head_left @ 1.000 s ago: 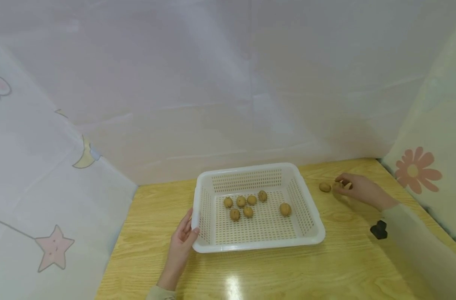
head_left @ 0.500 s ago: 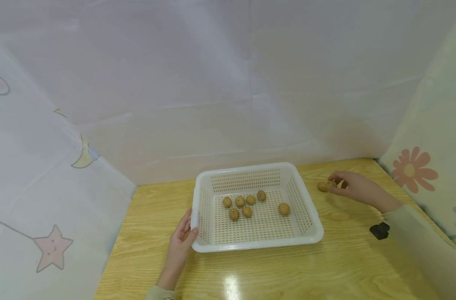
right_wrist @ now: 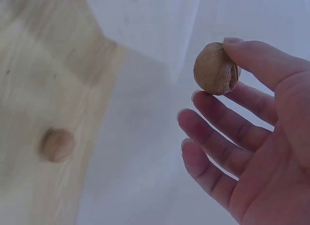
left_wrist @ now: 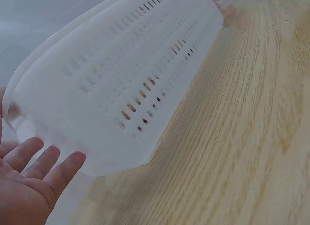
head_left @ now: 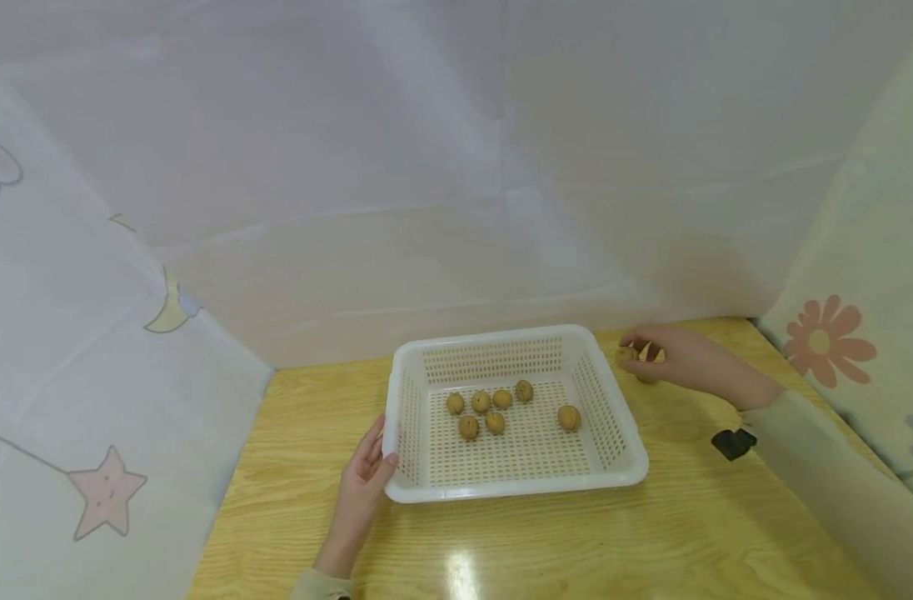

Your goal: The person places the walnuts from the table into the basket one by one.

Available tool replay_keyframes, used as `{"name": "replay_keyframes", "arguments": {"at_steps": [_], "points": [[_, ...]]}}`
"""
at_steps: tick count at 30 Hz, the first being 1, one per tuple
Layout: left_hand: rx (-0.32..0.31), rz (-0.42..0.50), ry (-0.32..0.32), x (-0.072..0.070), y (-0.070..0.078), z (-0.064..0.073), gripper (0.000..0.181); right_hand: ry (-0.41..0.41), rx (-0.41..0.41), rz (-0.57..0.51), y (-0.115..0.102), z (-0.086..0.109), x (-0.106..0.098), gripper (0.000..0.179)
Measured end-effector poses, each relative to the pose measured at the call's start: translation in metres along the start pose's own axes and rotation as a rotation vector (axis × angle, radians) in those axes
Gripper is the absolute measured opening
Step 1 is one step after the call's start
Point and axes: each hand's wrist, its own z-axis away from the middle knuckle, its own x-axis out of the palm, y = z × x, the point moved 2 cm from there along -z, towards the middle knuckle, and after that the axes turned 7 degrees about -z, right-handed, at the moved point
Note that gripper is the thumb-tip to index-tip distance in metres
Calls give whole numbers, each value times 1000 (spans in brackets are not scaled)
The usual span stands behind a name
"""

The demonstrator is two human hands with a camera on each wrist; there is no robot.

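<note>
My right hand (head_left: 685, 360) pinches a walnut (right_wrist: 215, 69) between thumb and fingertips, just right of the basket's far right corner. Another walnut (right_wrist: 58, 145) lies on the table below that hand, mostly hidden under it in the head view. The white plastic basket (head_left: 516, 492) has slotted walls and holds several walnuts, most grouped left of its middle and one (head_left: 569, 417) by itself toward the right. With its thumb over the left rim and fingers against the outer wall, my left hand (head_left: 359, 492) grips the basket.
The basket stands on a wood-grain table (head_left: 546, 550). A pale cloth backdrop (head_left: 456, 200) with printed stars, moons and flowers rises behind the table and along both sides. A small black object (head_left: 734, 443) shows at the right sleeve.
My right hand has lifted a walnut off the table and carried it left toward the basket, passing over the other loose walnut. My left hand and the basket stay in place.
</note>
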Motion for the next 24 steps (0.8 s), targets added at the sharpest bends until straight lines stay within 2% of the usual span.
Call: {"name": "replay_keyframes", "arguments": {"at_steps": [9,17,24], "points": [[28,-19,-7,-2,0,-2,66,-43,-99,1,-41,-33,12,34],[40,-27,-12,-2,-1,-1,66,-109,-202,-12,-65,-69,46,30],[27,-24,-9,-1,-2,-1,67,-148,-273,-17,-76,-93,77,26]]}}
